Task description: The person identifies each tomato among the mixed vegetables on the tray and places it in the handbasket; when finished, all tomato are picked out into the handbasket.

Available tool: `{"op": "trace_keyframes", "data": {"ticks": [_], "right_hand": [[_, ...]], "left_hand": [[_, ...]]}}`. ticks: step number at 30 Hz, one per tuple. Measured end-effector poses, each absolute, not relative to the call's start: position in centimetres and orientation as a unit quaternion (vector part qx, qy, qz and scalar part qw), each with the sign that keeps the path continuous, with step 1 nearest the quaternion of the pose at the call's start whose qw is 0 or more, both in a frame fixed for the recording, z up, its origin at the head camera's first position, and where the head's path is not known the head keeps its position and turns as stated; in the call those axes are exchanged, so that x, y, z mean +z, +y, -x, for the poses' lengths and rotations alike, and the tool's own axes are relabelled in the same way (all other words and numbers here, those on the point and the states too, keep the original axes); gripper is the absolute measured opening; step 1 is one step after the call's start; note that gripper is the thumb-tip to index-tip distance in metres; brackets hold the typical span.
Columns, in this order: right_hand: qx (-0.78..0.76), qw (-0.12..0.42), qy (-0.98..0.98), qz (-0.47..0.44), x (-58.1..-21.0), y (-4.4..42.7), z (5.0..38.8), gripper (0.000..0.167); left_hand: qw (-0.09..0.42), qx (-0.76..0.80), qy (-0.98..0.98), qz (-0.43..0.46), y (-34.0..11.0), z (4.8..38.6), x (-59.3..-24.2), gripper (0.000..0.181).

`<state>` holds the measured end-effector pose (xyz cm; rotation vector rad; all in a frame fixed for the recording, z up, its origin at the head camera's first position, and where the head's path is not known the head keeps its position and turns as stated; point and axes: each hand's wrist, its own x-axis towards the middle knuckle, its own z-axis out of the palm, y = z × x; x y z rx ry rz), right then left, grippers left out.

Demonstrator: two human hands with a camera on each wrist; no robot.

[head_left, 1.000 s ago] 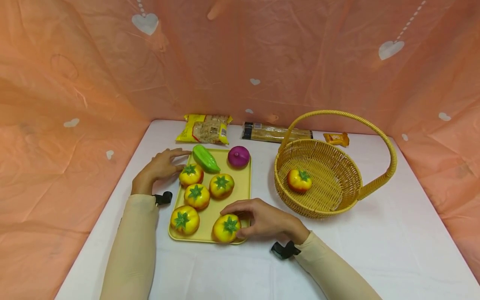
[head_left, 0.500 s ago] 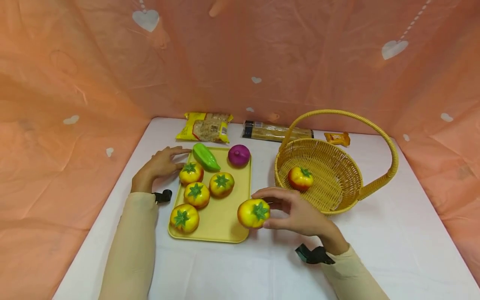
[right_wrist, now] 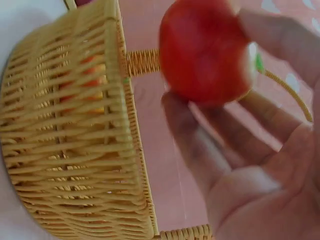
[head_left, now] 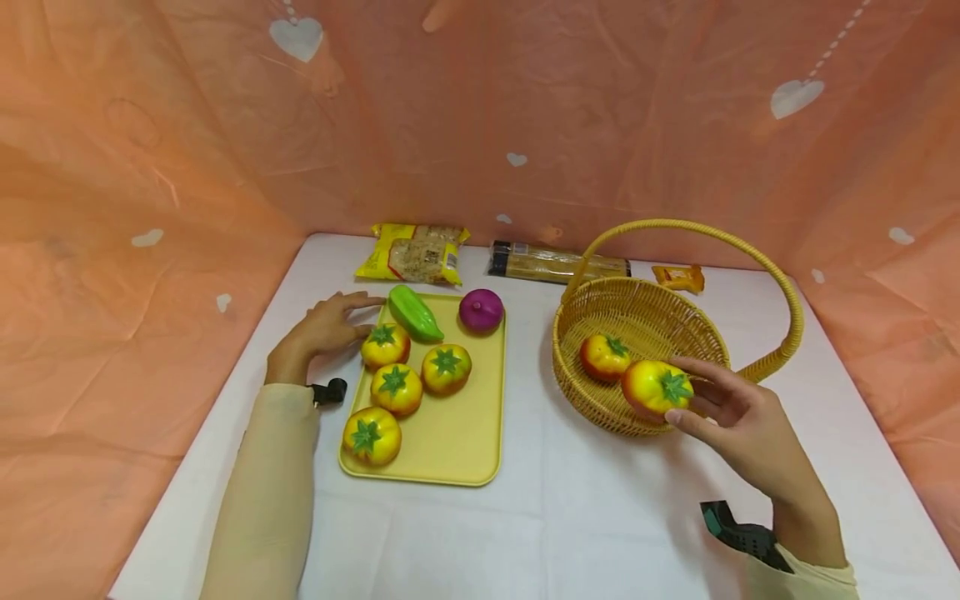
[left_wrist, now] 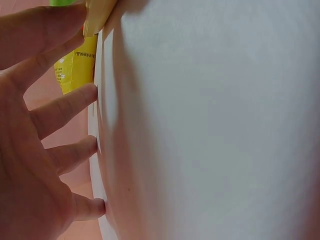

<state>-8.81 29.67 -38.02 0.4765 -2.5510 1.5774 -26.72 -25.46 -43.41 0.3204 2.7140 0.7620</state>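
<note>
My right hand [head_left: 757,425] pinches a yellow-red toy tomato [head_left: 654,390] with a green star-shaped leaf, over the near right side of the wicker basket [head_left: 566,379]. In the right wrist view the tomato [right_wrist: 205,52] shows its red underside, above the basket's rim. Another toy tomato [head_left: 602,358] lies inside the basket. At the left edge of the yellow tray [head_left: 457,442], my left hand [head_left: 324,327] has its fingers spread, with thumb and forefinger at the rim. On the tray are several toy tomatoes [head_left: 396,389], a green pepper-like vegetable [head_left: 415,314] and a purple onion [head_left: 481,311].
Along the back of the white table [head_left: 450,542] lie a yellow food packet [head_left: 416,254], a long clear-wrapped pack [head_left: 555,265] and a small orange packet [head_left: 678,277]. The basket's tall handle [head_left: 675,223] arches over it. Orange cloth hangs around the table.
My right hand has lifted the toy tomato from the tray's near right corner and carried it right to above the basket. The left hand stays at the tray's edge.
</note>
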Motion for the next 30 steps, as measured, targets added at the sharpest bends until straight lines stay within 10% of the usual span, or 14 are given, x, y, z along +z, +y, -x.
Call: {"op": "trace_keyframes", "data": {"ticks": [17, 30], "right_hand": [[0.416, -0.073, -0.901, -0.099, -38.2, 27.8, 13.3, 0.057], [0.382, -0.059, -0.918, -0.087, -39.5, 25.1, 16.8, 0.059]], "left_hand": [[0.149, 0.267, 0.946, -0.108, -25.7, 26.7, -43.6, 0.059], [0.148, 0.266, 0.946, -0.111, -25.6, 26.6, -43.4, 0.059]]}}
